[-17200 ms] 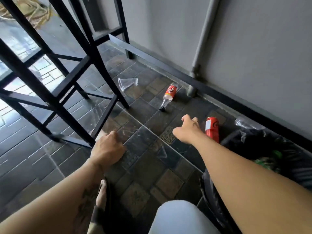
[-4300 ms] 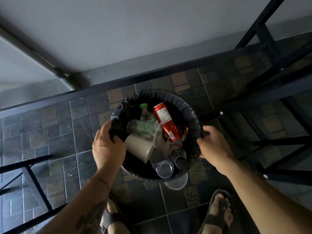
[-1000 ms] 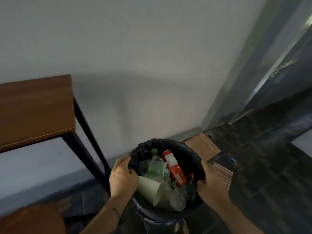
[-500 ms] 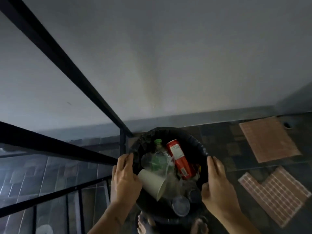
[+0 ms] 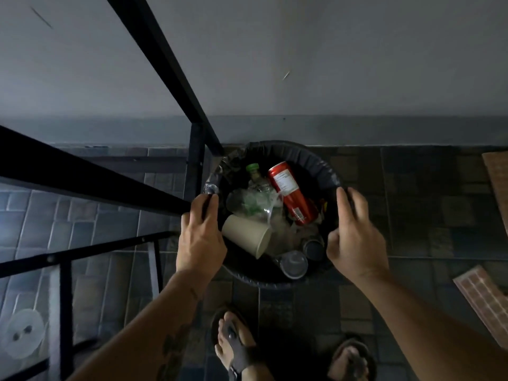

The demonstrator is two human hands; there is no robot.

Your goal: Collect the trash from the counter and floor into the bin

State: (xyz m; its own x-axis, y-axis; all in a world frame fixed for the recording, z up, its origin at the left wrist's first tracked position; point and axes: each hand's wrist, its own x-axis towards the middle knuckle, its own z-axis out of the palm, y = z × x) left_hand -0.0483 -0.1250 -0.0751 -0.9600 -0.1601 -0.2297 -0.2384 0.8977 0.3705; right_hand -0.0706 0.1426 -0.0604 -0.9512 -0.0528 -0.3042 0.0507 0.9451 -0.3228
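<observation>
Trash is lying piled in the bin (image 5: 308, 158), which is sitting on tiled floor against the wall: a red can (image 5: 292, 198), a green-capped bottle (image 5: 254, 178), a paper cup (image 5: 246, 235). The left hand (image 5: 200, 237) is curling onto the rim; the right hand (image 5: 356, 237) is lying against the opposite rim, fingers loosely spread.

Black bin (image 5: 308, 158) — red can (image 5: 292, 196)

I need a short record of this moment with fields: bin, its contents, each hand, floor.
bin: black-lined round bin, beside the wall
contents: red can, green-capped bottle, paper cup, clear plastic cups
left hand: on the bin's left rim
right hand: at the right rim
floor: clear lid at lower left
</observation>
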